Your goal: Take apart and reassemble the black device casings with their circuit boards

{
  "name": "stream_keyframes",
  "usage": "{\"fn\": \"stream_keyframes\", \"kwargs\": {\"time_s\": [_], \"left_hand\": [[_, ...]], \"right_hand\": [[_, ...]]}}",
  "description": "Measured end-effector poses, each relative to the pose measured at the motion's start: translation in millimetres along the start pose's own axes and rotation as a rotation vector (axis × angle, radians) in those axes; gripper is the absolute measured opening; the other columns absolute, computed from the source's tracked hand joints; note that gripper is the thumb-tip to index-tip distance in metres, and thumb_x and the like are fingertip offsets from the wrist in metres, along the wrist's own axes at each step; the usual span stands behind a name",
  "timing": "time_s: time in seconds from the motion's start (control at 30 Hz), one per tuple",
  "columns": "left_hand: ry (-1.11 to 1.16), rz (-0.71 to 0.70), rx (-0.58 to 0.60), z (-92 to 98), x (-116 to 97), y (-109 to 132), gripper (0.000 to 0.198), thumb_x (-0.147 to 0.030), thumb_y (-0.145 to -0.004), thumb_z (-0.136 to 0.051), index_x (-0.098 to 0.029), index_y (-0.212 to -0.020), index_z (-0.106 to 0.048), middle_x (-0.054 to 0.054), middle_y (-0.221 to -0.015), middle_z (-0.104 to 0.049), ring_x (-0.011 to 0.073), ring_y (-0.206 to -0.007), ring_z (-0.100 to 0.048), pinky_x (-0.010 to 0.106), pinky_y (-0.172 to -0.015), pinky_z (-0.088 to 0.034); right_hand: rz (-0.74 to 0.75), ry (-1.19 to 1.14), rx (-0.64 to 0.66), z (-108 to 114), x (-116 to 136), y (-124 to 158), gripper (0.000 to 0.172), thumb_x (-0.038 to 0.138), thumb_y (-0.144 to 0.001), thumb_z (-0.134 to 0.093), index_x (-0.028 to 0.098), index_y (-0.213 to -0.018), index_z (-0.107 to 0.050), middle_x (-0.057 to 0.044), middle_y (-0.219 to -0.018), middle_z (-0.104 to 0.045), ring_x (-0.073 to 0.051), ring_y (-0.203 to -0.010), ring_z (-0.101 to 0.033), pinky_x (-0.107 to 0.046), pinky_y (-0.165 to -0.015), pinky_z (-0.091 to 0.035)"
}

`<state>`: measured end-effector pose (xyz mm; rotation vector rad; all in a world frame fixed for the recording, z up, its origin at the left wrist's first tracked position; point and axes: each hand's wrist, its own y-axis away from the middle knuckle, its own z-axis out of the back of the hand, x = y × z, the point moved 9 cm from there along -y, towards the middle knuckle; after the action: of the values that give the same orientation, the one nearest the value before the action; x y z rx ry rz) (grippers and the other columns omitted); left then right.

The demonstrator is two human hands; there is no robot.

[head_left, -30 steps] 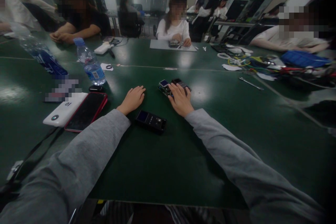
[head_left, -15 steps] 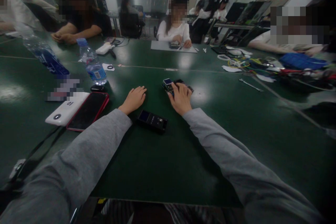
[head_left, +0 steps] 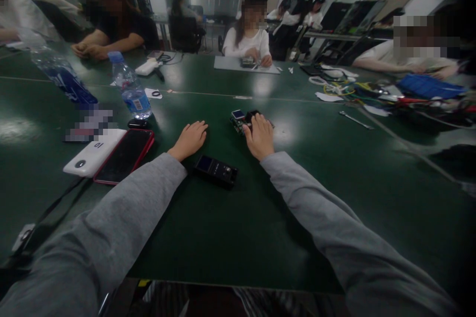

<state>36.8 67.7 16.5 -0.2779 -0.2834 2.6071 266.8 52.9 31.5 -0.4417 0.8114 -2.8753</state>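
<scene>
My left hand [head_left: 189, 138] lies palm down on the green table [head_left: 238, 228], fingers stretched out and nothing in it. Further right, my right hand [head_left: 261, 139] has its fingers curled over the right part of a small circuit board [head_left: 237, 122] with a little screen at its left end. My thumb rests near the middle of the board, and the hand covers much of its right side. Between my forearms lies a black handheld device [head_left: 216, 171] with a small screen and buttons; neither hand touches it.
On the left are a red-cased phone [head_left: 126, 158], a white power bank [head_left: 92, 153], a water bottle [head_left: 132, 89] and a larger bottle [head_left: 65, 74]. A wrench [head_left: 355, 120] and tangled cables [head_left: 375, 91] lie on the right. A person [head_left: 247, 42] sits opposite at a grey mat [head_left: 225, 63].
My right hand has shifted slightly right on the circuit board, its fingers drawn closer together, so more of the board's screen end shows. My left hand stays in place.
</scene>
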Motion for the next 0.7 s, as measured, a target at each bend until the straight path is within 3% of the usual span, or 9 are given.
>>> {"fn": "stream_keyframes", "kwargs": {"time_s": [0.13,0.3,0.43,0.7], "left_hand": [[0.002,0.0,0.005,-1.3,1.1,-0.6,0.045,-0.027,-0.106,-0.034,-0.014,-0.147,-0.049,0.011,-0.157,-0.046,0.0272,-0.146,-0.041,0.051,-0.12,-0.034],[-0.001,0.006,0.011,-2.1,2.6,-1.6,0.045,-0.028,-0.106,-0.034,-0.014,-0.147,-0.048,0.011,-0.157,-0.045,0.0268,-0.146,-0.04,0.05,-0.121,-0.033],[-0.004,0.008,0.018,0.1,0.2,-0.9,0.045,-0.027,-0.106,-0.034,-0.013,-0.147,-0.049,0.011,-0.157,-0.045,0.027,-0.146,-0.041,0.05,-0.121,-0.033],[0.0,0.013,0.017,-0.6,0.7,-1.3,0.045,-0.027,-0.106,-0.034,-0.013,-0.147,-0.048,0.011,-0.157,-0.045,0.0269,-0.147,-0.04,0.05,-0.121,-0.032]], "right_hand": [[0.027,-0.054,-0.122,21.9,8.5,2.9,0.062,0.055,-0.105,-0.024,0.011,-0.145,-0.044,-0.02,-0.154,-0.039,-0.033,-0.147,-0.026,-0.058,-0.117,-0.028],[0.152,-0.118,-0.203,46.5,29.1,7.3,0.042,0.045,-0.105,-0.03,0.018,-0.123,-0.058,-0.015,-0.122,-0.058,-0.031,-0.121,-0.05,-0.054,-0.105,-0.043],[0.165,-0.197,-0.157,41.2,29.6,6.5,0.039,0.042,-0.106,-0.028,0.018,-0.116,-0.058,-0.015,-0.112,-0.058,-0.028,-0.107,-0.057,-0.046,-0.094,-0.051],[0.122,-0.204,-0.134,36.7,24.6,5.9,0.041,0.046,-0.106,-0.027,0.019,-0.113,-0.057,-0.015,-0.115,-0.054,-0.027,-0.108,-0.058,-0.046,-0.091,-0.053]]}}
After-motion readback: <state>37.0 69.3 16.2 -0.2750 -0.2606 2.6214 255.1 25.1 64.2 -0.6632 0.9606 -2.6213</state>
